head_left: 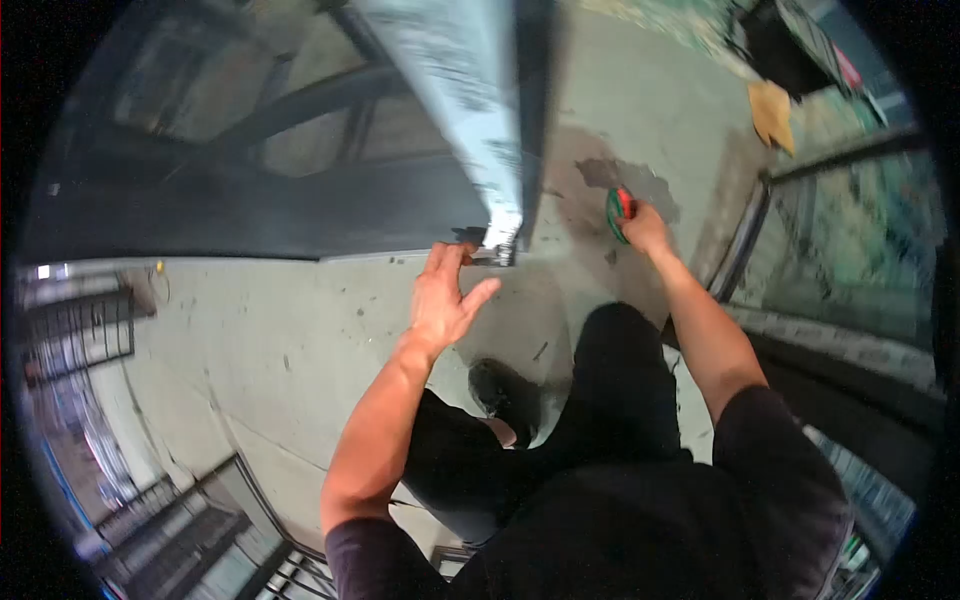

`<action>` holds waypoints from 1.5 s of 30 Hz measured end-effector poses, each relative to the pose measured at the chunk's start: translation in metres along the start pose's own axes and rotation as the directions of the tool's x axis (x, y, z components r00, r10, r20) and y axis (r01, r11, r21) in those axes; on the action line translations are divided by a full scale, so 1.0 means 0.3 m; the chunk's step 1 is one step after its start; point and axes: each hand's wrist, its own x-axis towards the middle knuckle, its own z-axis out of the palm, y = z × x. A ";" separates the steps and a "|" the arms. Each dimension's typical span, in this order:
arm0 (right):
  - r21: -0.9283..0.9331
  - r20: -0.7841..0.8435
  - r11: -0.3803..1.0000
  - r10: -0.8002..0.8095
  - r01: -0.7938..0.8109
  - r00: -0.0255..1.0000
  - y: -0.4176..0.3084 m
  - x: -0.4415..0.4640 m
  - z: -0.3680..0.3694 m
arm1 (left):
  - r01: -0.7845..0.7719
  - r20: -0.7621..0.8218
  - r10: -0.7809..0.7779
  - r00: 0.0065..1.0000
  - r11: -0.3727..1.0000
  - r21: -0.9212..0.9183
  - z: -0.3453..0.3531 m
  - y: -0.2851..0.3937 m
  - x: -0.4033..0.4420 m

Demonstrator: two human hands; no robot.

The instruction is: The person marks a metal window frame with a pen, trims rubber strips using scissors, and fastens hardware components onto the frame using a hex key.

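My left hand (440, 305) reaches up to the lower corner of a large dark-framed glass panel (300, 215). Its fingers are stretched out and the thumb stands apart; the fingertips are at the panel's bottom edge, though I cannot tell how firmly they touch. A strip of pale printed film (470, 110) runs along the frame's near side, down to this corner. To the right, my right hand (648, 230) is closed around a small green and red object (619, 212) with a curved green part. The fingers hide some of it, so its exact kind does not show.
Another framed glass panel (830, 240) leans at the right. A brown cardboard piece (771, 115) and a dark box (785, 50) lie at the upper right. Dark frames (195, 535) stand at the lower left. My shoe (492, 388) is on the concrete floor (270, 340).
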 end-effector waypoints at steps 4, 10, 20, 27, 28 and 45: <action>-0.107 0.201 0.989 -0.082 0.105 0.976 0.205 0.051 0.191 | -0.092 0.105 0.063 0.992 0.951 0.294 0.049 0.057 0.038; 0.670 -0.092 0.526 -0.642 0.524 0.761 -0.458 -0.067 -0.160 | -0.004 -0.046 0.019 0.999 0.953 0.304 0.143 0.025 0.060; 0.746 -0.456 0.057 -0.683 0.664 0.571 -0.809 -0.121 -0.222 | 0.076 -0.202 -0.280 0.938 0.738 -0.670 0.372 0.049 0.070; 0.700 -0.317 0.238 -0.742 0.674 0.591 -0.765 -0.101 -0.245 | 0.148 -0.020 -0.155 0.988 0.967 -0.208 0.215 0.051 0.091; 0.724 -0.237 0.306 -0.731 0.618 0.639 -0.757 -0.141 -0.276 | 0.106 -0.014 -0.109 0.994 0.985 -0.136 0.187 0.053 0.094; 0.324 -0.544 0.215 -0.754 0.922 0.367 -0.857 -0.251 -0.340 | -0.065 -0.028 0.059 0.998 0.888 -0.456 0.195 0.039 0.100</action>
